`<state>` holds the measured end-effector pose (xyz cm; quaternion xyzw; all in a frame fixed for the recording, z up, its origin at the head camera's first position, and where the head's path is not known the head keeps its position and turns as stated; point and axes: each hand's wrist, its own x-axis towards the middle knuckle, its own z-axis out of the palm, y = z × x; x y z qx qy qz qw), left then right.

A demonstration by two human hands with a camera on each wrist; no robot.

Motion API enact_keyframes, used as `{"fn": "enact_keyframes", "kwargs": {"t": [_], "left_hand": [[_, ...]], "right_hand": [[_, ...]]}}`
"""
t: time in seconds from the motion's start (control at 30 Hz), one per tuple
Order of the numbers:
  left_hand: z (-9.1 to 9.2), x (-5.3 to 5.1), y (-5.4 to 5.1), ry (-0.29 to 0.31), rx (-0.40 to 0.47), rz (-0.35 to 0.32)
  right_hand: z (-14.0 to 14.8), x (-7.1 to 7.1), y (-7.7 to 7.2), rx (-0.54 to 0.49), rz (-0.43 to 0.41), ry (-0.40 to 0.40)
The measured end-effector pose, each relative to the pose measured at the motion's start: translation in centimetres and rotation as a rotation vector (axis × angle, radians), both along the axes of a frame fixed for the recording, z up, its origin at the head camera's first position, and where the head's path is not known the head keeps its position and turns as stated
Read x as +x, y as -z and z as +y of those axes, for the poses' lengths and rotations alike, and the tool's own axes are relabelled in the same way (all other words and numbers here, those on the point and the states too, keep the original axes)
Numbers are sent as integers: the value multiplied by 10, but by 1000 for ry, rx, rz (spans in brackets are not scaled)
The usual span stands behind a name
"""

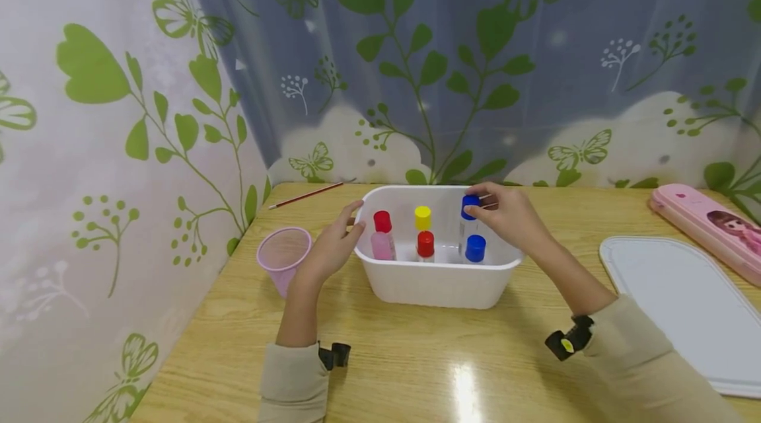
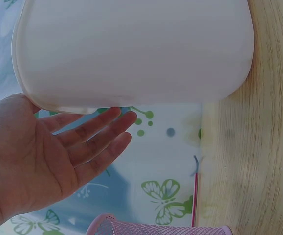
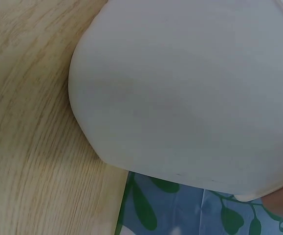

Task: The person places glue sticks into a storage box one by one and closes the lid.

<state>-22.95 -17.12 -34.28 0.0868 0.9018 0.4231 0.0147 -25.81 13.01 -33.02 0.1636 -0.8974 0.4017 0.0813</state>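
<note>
A white plastic tub stands on the table with several small capped bottles inside. My right hand reaches over its right end and pinches the blue cap of a clear bottle at the back right. In front of that bottle is another blue cap. A yellow cap and a red cap are in the middle; another red cap and a pink cap are at the left. My left hand touches the tub's left end with fingers extended. The tub wall hides the bottles in both wrist views.
A pink mesh cup stands left of the tub, beside my left forearm. Behind it lies a thin red brush. On the right are a white board and a pink pencil case. A patterned curtain hangs behind the table.
</note>
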Motion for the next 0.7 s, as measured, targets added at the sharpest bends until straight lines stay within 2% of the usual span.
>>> {"fn": "enact_keyframes", "kwargs": {"t": [0.27, 0.7], "left_hand": [[0, 1, 0, 1, 12, -7], [0, 2, 0, 11, 30, -15]], "right_hand": [[-2, 0, 0, 73, -39, -9], [-2, 0, 0, 192, -14, -44]]}}
